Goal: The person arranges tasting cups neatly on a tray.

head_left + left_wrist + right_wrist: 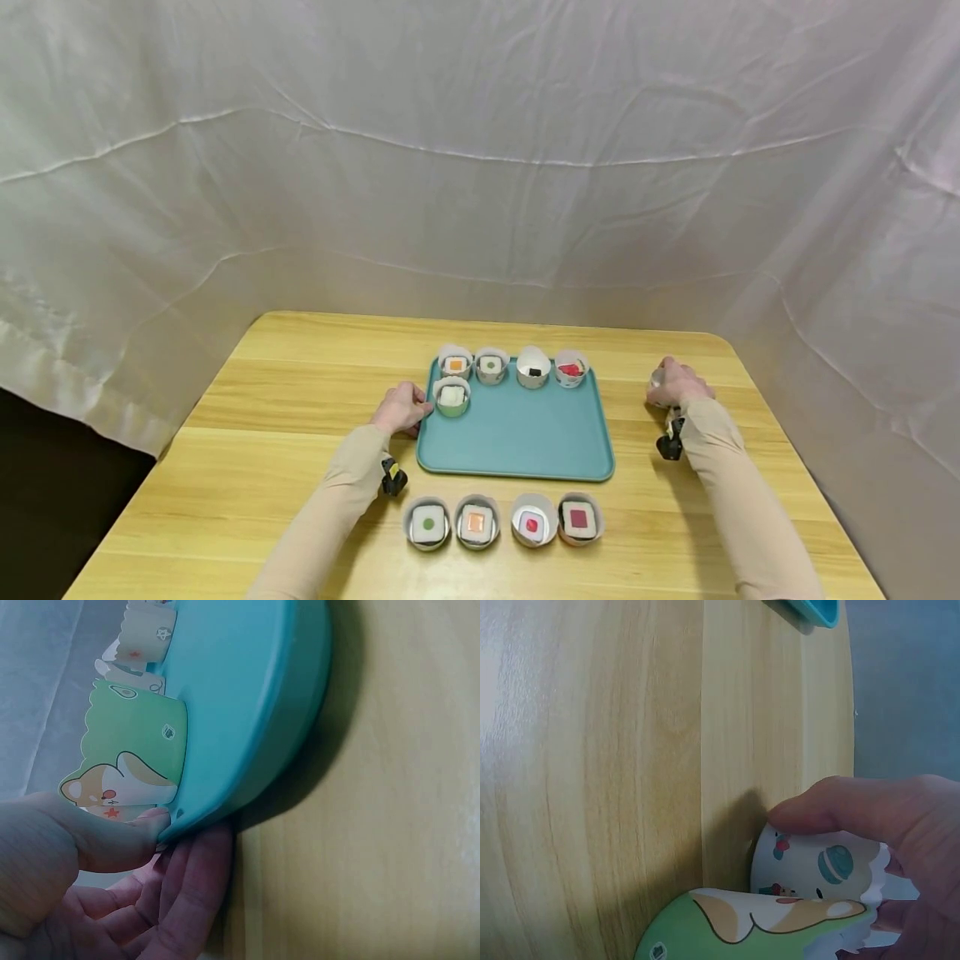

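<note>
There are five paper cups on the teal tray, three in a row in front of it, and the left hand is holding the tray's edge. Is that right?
Almost! The row in front of the teal tray has four paper cups, not three; see the head view. Five cups on the tray and the left hand holding its edge are right.

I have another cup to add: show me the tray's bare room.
The tray is bare between its four back cups and near rim, right of the green cup and in front of it. Crowded: the back edge, especially the left corner.
</note>
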Action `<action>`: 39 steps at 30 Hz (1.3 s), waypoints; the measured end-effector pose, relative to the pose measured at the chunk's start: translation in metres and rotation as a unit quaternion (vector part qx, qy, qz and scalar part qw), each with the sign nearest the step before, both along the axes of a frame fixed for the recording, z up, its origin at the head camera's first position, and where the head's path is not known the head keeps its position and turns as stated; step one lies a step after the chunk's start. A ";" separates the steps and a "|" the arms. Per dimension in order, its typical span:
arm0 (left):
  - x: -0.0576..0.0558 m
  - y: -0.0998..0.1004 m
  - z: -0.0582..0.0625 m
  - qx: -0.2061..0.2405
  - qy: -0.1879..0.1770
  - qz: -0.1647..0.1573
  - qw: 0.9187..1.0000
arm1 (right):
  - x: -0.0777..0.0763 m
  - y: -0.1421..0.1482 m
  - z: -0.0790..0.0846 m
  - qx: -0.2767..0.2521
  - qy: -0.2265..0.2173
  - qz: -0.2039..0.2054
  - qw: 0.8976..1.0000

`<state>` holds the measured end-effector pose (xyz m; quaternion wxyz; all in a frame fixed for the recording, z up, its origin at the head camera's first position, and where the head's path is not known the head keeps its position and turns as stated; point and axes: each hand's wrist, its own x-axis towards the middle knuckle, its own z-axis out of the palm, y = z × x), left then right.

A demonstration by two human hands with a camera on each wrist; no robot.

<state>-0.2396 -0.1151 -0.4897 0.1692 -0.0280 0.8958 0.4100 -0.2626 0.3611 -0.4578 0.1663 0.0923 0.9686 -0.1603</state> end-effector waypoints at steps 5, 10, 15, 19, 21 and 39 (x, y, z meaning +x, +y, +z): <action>0.000 0.000 0.000 0.002 0.001 0.000 1.000 | 0.001 -0.001 0.000 -0.009 0.018 -0.005 1.000; 0.000 0.000 0.000 0.004 0.001 0.001 1.000 | 0.001 -0.003 0.000 -0.026 0.039 -0.010 0.999; 0.001 0.000 0.001 0.004 0.000 0.002 1.000 | 0.001 -0.004 -0.002 -0.050 0.060 -0.016 0.997; 0.001 0.001 0.001 0.002 0.000 0.003 1.000 | 0.000 -0.003 -0.003 -0.074 0.075 -0.014 0.994; 0.001 0.001 0.001 0.002 -0.001 0.004 1.000 | -0.001 -0.003 -0.003 -0.081 0.081 -0.013 0.993; 0.002 0.000 0.000 0.006 -0.003 0.002 1.000 | 0.006 -0.017 -0.001 -0.111 0.121 -0.017 0.986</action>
